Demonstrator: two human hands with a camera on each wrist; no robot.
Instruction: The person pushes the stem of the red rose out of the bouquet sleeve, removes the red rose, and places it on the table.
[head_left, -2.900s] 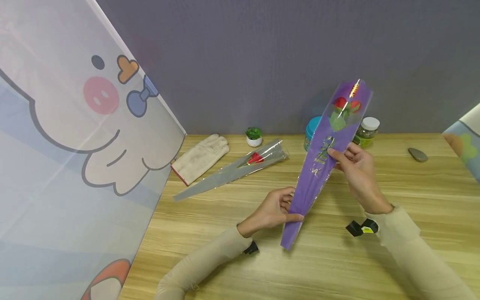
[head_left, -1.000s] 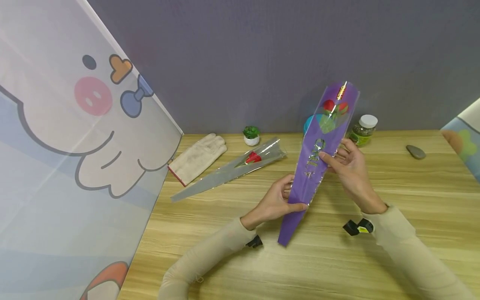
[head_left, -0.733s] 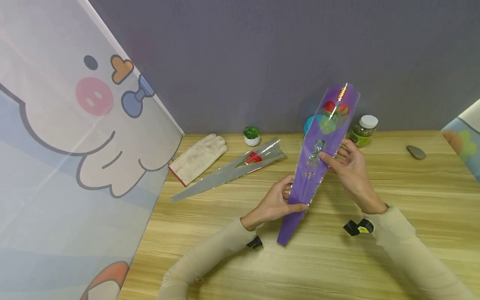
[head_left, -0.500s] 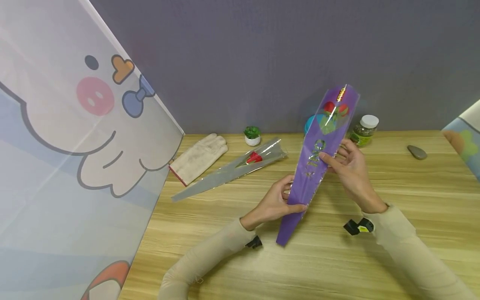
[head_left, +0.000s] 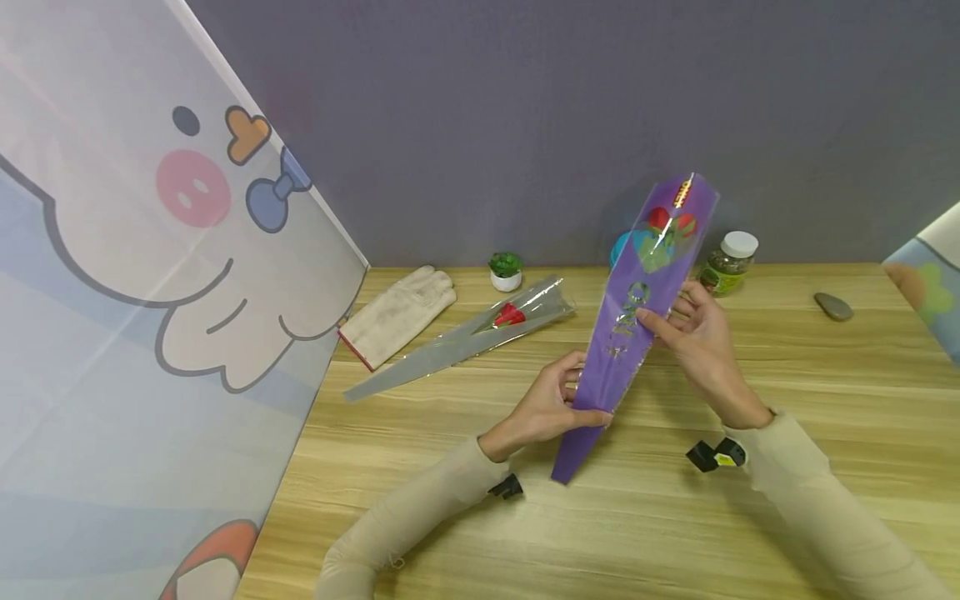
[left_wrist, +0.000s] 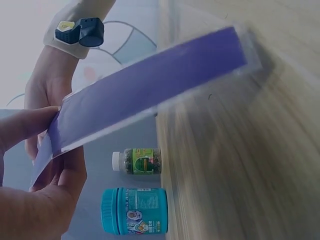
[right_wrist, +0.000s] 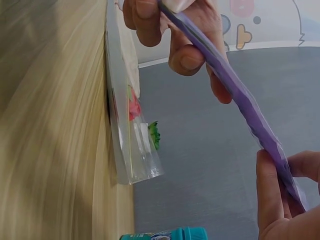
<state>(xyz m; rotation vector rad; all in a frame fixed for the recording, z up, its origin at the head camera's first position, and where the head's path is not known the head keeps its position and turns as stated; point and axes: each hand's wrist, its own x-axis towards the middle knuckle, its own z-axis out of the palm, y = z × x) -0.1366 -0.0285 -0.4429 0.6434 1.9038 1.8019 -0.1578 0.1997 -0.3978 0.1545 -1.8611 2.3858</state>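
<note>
Both hands pinching purple sleeve (head_left: 633,317): L hand (head_left: 546,408) low, R hand (head_left: 697,333) mid.

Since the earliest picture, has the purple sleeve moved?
Yes. The purple sleeve has shifted left: its top, once reaching over the white-capped jar, now stands left of it.
</note>
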